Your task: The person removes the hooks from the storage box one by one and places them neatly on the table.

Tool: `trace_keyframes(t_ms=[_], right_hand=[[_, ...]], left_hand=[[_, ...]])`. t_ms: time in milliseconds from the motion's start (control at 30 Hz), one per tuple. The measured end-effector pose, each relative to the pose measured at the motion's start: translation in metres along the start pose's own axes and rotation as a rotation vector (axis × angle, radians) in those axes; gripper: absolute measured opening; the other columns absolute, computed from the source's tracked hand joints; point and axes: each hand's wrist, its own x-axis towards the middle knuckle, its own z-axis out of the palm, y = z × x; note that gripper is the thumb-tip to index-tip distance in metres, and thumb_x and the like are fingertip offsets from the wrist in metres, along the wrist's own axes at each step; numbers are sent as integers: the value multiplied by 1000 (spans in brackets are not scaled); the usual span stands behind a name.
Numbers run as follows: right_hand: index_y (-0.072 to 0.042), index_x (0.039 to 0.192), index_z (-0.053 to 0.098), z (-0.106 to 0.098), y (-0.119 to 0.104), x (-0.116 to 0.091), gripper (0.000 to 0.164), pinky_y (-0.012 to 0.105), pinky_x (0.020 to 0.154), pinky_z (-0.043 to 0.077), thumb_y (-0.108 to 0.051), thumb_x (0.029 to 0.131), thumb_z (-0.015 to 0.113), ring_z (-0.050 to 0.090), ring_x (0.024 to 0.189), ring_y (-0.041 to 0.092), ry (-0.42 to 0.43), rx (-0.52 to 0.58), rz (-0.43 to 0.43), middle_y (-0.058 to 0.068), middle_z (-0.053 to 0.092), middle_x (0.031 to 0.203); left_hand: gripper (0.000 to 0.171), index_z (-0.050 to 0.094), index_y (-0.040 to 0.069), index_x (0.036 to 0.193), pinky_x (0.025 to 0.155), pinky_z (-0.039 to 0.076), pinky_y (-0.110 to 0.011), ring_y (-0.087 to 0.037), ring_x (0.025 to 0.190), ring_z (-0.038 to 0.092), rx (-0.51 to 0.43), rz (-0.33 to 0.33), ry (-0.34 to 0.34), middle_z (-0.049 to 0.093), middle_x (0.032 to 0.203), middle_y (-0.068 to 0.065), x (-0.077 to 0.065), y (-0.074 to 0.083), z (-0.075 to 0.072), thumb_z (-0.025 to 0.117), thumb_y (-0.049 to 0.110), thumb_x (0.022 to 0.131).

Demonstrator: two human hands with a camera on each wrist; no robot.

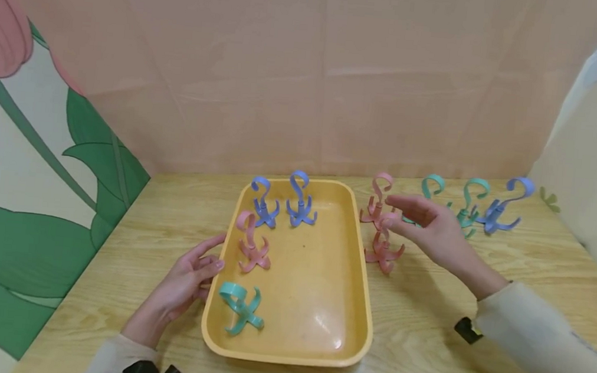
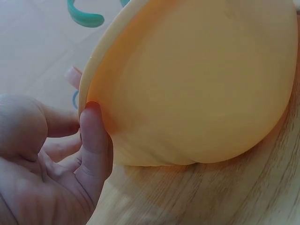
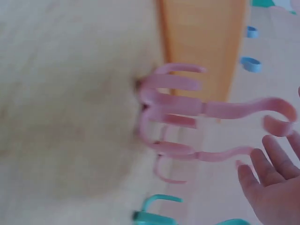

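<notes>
A yellow tray [image 1: 314, 306] lies on the table, and my left hand [image 1: 189, 280] pinches its left rim. The left wrist view shows the fingers and thumb on either side of the tray's edge [image 2: 85, 89]. My right hand [image 1: 435, 231] hovers right of the tray, fingers spread and holding nothing, by the curled top of a pink four-pronged hook [image 1: 384, 254]. In the right wrist view the fingertips are right beside that pink hook's curl [image 3: 281, 105]. Another pink hook [image 1: 380, 185] stands just behind it, partly covered by the right hand.
Inside the tray stand two blue hooks [image 1: 301, 207] at the back, a pink hook [image 1: 254, 254] at the left and a green hook [image 1: 243, 312] in front. Right of the tray are two green hooks [image 1: 475, 187] and a tilted blue hook [image 1: 498, 213]. A pinkish sheet [image 1: 286, 79] hangs behind.
</notes>
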Motion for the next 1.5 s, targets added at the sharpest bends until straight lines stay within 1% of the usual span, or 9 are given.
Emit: trace_keyframes(t_ms=[233, 433, 600, 767, 967, 1100, 1267, 1367, 1500], right_hand=[[-9, 134, 62, -5, -26, 5, 43, 15, 96, 46, -19, 94, 74, 58, 120, 8, 69, 30, -31, 5, 62, 135], [-15, 136, 62, -1, -54, 14, 46, 15, 95, 47, -28, 93, 75, 58, 123, 13, 82, 62, -31, -1, 63, 134], [-12, 136, 61, 10, -73, 23, 48, 28, 109, 40, -26, 92, 76, 50, 133, 20, 71, 119, -65, 1, 59, 139], [-8, 136, 61, 26, -85, 35, 50, 41, 115, 34, -22, 91, 78, 47, 136, 21, 61, 171, -114, 5, 57, 141], [-3, 134, 60, 55, -92, 50, 46, 34, 107, 45, -17, 93, 75, 54, 128, 24, 67, 327, -139, 9, 60, 136], [-1, 132, 61, 76, -95, 57, 45, 29, 98, 51, -14, 92, 75, 59, 123, 23, 84, 441, -107, 8, 63, 132], [-1, 129, 62, 102, -96, 71, 40, 31, 99, 50, -10, 92, 74, 60, 120, 23, 109, 547, -64, 9, 64, 128], [0, 128, 63, 114, -93, 81, 38, 34, 100, 49, -9, 93, 74, 61, 118, 23, 138, 575, -53, 10, 64, 126], [-1, 127, 63, 124, -88, 91, 40, 34, 101, 49, -11, 91, 76, 58, 121, 22, 185, 546, -40, 9, 63, 127]], left_hand=[[59, 29, 18, 158, 63, 60, -35, -27, 90, 70, -10, 22, -43, 59, 118, -23, -1, 0, 0, 53, 11, 105], [59, 29, 18, 159, 63, 60, -34, -26, 90, 70, -13, 12, -32, 59, 117, -22, -2, 1, 0, 53, 11, 105], [59, 29, 18, 159, 63, 59, -34, -27, 91, 70, -13, 13, -33, 59, 118, -23, -1, 1, 0, 52, 11, 105], [59, 29, 17, 159, 64, 60, -35, -27, 91, 70, -14, 15, -38, 59, 118, -23, 0, 0, 1, 52, 10, 105], [58, 30, 18, 158, 62, 59, -34, -27, 91, 70, -8, 9, -23, 59, 118, -23, -1, 1, 1, 52, 10, 105], [59, 30, 19, 159, 61, 59, -33, -27, 90, 71, 1, 5, -19, 59, 119, -24, -1, 2, 1, 53, 11, 105], [59, 30, 18, 159, 60, 59, -32, -26, 89, 70, 0, 0, -14, 59, 118, -24, -2, 1, 0, 53, 10, 105], [59, 30, 19, 158, 60, 59, -32, -26, 89, 70, 1, -4, -8, 59, 118, -23, -2, 2, 0, 52, 11, 105], [58, 30, 20, 158, 59, 58, -31, -25, 89, 70, 3, -1, -8, 60, 117, -23, -1, 2, 0, 52, 11, 105]])
